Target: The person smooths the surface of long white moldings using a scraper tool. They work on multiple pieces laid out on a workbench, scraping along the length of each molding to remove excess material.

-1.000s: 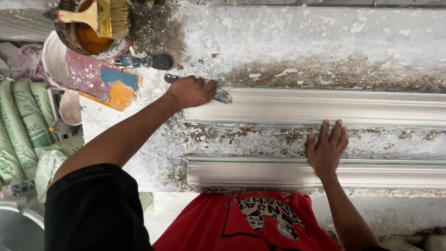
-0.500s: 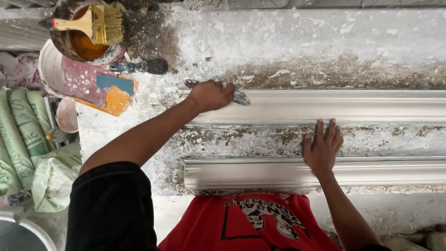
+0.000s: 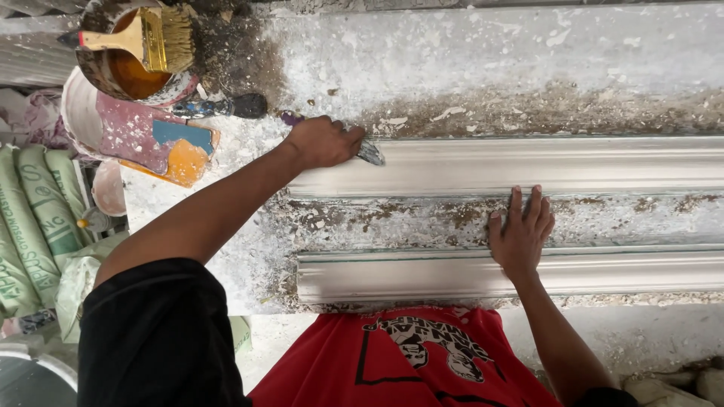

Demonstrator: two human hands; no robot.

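Observation:
My left hand (image 3: 324, 142) grips a small scraper (image 3: 368, 152) with a purple handle; its metal blade rests on the left end of the far grey moulding strip (image 3: 528, 164). My right hand (image 3: 520, 234) lies flat, fingers spread, on the rough plaster-caked bench surface (image 3: 392, 218) and the upper edge of the near grey moulding strip (image 3: 618, 270). Both strips run left to right across the bench, parallel to each other.
A tin of orange-brown liquid (image 3: 128, 71) with a yellow-handled brush (image 3: 147, 38) sits at top left, beside a paint-stained white bucket (image 3: 136, 132) and a dark-handled tool (image 3: 222, 107). Green-printed sacks (image 3: 38, 218) are stacked at left below the bench.
My left hand with the scraper has slid right along the far moulding strip. My right hand stays pressed flat in about the same spot.

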